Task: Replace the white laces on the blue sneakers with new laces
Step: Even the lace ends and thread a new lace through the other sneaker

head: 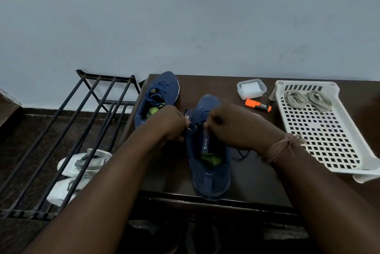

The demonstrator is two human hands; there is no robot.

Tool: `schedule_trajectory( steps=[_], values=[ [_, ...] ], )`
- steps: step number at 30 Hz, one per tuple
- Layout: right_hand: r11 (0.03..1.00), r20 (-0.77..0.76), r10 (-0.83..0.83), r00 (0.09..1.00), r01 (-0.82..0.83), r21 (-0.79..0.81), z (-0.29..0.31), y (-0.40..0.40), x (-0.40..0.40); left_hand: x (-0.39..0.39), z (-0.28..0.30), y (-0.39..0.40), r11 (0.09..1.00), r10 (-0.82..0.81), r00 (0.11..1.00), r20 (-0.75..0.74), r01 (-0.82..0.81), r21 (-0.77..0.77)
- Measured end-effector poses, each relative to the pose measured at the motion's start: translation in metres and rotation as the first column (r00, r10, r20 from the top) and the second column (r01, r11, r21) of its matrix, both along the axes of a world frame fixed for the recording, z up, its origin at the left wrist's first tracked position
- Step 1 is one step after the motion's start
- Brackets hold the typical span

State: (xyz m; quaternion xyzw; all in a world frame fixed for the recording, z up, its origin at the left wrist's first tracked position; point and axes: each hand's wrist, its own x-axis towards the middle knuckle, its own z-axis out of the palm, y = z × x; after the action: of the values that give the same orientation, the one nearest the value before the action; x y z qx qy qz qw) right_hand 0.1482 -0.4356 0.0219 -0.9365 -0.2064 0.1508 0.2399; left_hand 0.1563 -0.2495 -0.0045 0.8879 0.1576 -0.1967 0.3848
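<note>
Near sneaker (209, 151): blue, toe pointing away, on the dark table (257, 181) at its front edge, directly below the camera, likely so the eyelets face both hands
Lace in it: dark and thin at the upper eyelets, a loop trailing on the table to the shoe's right; no white lace shows here
Left hand (170, 122): fingers curled against the shoe's left eyelet edge, seemingly steadying it; whether it pinches lace I cannot tell
Right hand (228, 124): fingers bunched over the tongue, pinching at the lacing, probably working a lace end through an eyelet
Far sneaker (158, 97): just beyond and left, dark lace in place, set aside
Pale laces (308, 98): two coils in the white tray (339, 146) at right, well apart from the shoes
Between tray and shoe: orange highlighter (258, 105), clear lidded box (251, 89)
Beside the table, left: black rack (67, 130), white sneakers (78, 171) beneath
</note>
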Motion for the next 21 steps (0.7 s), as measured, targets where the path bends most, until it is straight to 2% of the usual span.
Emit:
schedule_trajectory(
  steps=[4, 8, 12, 15, 16, 18, 20, 21],
  values=[
    [0.963, -0.013, 0.103, 0.995, -0.103, -0.248, -0.002, 0.006, -0.014, 0.000, 0.000, 0.000, 0.997, 0.031, 0.999, -0.028, -0.033, -0.070],
    [0.889, 0.178, 0.202, 0.963, -0.104, -0.446, -0.018, 0.017, -0.023, -0.001, 0.001, -0.003, 0.997, 0.029, 1.000, 0.010, -0.029, -0.065],
    [0.896, 0.224, 0.177, 0.958, -0.063, -0.440, -0.020, 0.019, -0.020, -0.005, 0.002, -0.004, 0.996, -0.021, 0.995, 0.100, 0.012, 0.088],
    [0.942, 0.178, 0.072, 0.981, -0.008, -0.336, -0.020, 0.017, -0.014, -0.016, 0.011, -0.015, 0.967, -0.100, 0.965, 0.243, 0.037, 0.251],
    [0.954, 0.151, 0.034, 0.988, 0.013, -0.299, -0.018, 0.015, -0.011, -0.020, 0.014, -0.020, 0.964, -0.124, 0.954, 0.274, 0.049, 0.263],
    [0.970, 0.138, -0.018, 0.990, 0.051, -0.239, -0.016, 0.008, -0.005, -0.028, 0.015, -0.029, 0.980, -0.133, 0.956, 0.263, 0.087, 0.178],
    [0.983, 0.140, -0.069, 0.988, 0.091, -0.160, -0.012, -0.001, 0.000, -0.033, 0.016, -0.038, 0.995, -0.067, 0.989, 0.131, 0.075, -0.065],
    [0.989, 0.128, -0.097, 0.987, 0.111, -0.103, -0.011, -0.004, 0.002, -0.034, 0.015, -0.042, 0.978, -0.002, 1.000, 0.020, 0.007, -0.211]
  ],
)
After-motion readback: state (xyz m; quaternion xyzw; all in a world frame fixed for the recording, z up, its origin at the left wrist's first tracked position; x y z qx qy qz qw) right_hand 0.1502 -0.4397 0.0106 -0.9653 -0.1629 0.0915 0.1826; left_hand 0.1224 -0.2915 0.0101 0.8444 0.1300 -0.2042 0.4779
